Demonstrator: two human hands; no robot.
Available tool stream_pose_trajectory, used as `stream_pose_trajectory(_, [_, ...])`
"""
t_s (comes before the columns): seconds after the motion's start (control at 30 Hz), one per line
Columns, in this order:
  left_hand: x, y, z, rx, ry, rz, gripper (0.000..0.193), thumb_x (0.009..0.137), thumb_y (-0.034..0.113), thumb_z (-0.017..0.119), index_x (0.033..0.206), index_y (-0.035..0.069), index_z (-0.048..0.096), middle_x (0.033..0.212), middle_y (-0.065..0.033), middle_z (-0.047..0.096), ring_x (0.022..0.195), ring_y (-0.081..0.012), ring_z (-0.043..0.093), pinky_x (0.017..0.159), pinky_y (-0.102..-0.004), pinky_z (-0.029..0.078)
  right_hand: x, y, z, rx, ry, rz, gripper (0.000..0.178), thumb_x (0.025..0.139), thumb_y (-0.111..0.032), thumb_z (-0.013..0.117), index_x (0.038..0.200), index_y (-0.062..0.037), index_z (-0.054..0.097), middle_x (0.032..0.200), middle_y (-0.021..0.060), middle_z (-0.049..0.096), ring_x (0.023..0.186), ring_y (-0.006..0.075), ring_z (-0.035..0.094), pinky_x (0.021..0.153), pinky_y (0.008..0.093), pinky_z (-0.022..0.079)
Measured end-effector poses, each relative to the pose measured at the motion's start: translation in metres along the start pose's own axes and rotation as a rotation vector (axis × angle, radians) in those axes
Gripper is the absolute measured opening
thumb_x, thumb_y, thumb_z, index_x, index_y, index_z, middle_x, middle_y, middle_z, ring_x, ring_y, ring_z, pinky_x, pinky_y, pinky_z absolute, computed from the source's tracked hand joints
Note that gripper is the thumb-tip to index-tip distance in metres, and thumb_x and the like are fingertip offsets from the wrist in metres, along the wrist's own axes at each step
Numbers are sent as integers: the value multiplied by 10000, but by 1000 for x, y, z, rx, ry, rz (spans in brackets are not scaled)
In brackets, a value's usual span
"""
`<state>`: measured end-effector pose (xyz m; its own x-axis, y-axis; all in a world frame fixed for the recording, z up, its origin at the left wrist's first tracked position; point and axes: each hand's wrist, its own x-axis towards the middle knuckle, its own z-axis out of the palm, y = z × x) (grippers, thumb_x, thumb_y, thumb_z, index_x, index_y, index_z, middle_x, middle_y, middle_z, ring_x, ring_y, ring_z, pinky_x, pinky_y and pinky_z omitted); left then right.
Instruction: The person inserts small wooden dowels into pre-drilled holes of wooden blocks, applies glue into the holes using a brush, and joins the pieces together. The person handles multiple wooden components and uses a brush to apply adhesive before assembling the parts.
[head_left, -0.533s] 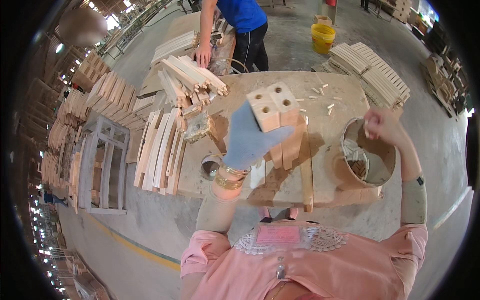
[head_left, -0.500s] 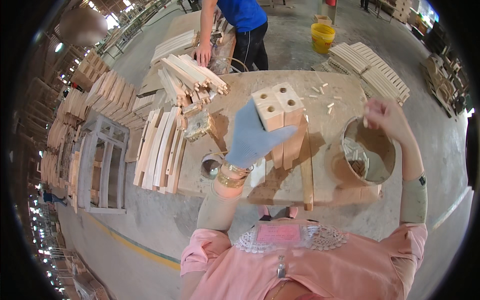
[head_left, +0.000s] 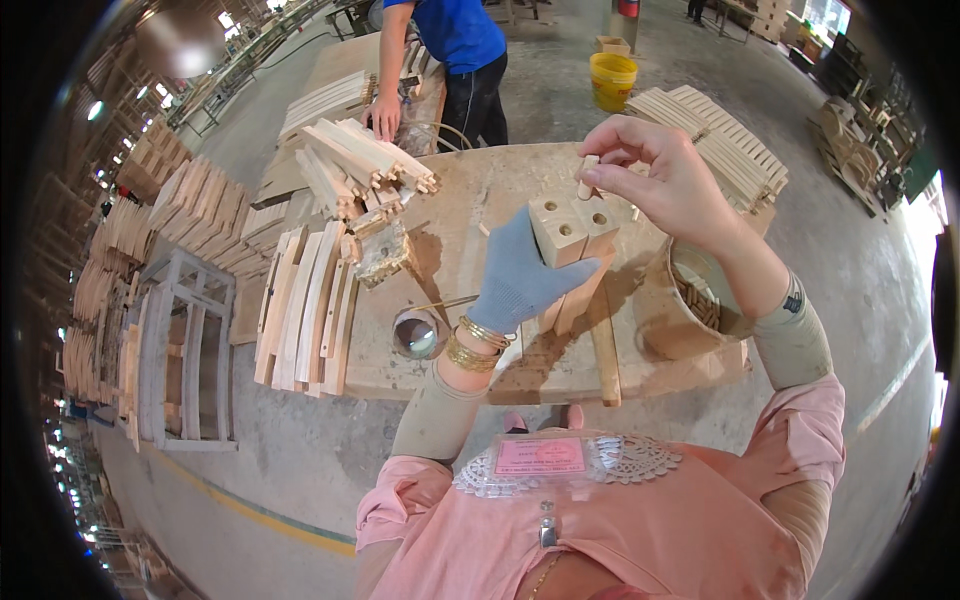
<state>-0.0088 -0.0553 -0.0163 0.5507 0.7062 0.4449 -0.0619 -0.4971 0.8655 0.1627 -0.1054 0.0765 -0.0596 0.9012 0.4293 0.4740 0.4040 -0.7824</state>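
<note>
**Right hand (head_left: 618, 178) pinches a dowel (head_left: 588, 172) over two drilled wooden pieces (head_left: 575, 232)**

The right hand presses thumb and forefinger together on the short dowel, its other fingers curled. The dowel's lower end is at the far side of the pieces' upper end; whether it enters a hole cannot be told. The gloved left hand (head_left: 525, 275) is closed around the two pieces, thumb across their near side, holding them side by side with the holes facing up.

They stand over the surface (head_left: 465, 205), near its front edge. A wooden strip (head_left: 607, 355) lies just right of them, then a narrow bare gap before the bucket (head_left: 672, 315) of dowels. Wider bare room lies leftward, up to the stacked slats (head_left: 308, 310) and a metal cup (head_left: 418, 335).
</note>
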Motion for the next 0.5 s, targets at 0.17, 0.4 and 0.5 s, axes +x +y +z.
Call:
stream_pose_trajectory(0.17, [0, -3, -1, 8, -7, 19, 509, 664, 235, 785, 1045, -18, 561, 936, -97, 665, 831, -125, 624, 733, -284, 501, -2, -1, -1, -271, -35, -286, 137, 795, -101, 633, 895, -13, 601, 712, 92, 627, 641, 215, 607, 615, 295, 473])
stream_pose_trajectory(0.4, [5, 1, 2, 42, -21, 3, 496, 665, 191, 780, 1055, -28, 567, 935, -91, 662, 819, -117, 611, 721, -274, 502, -8, 5, -1, -495, 56, -414, 150, 827, -177, 599, 907, -59, 644, 791, 120, 612, 785, 270, 584, 683, 371, 472])
stream_pose_trajectory(0.5, [4, -5, -2, 31, -94, -73, 471, 671, 167, 776, 1049, -33, 576, 942, -91, 659, 817, -116, 602, 728, -272, 498, -10, 9, -1, -617, 4, -418, 196, 847, -215, 566, 959, -90, 667, 895, 119, 614, 841, 275, 578, 714, 376, 474])
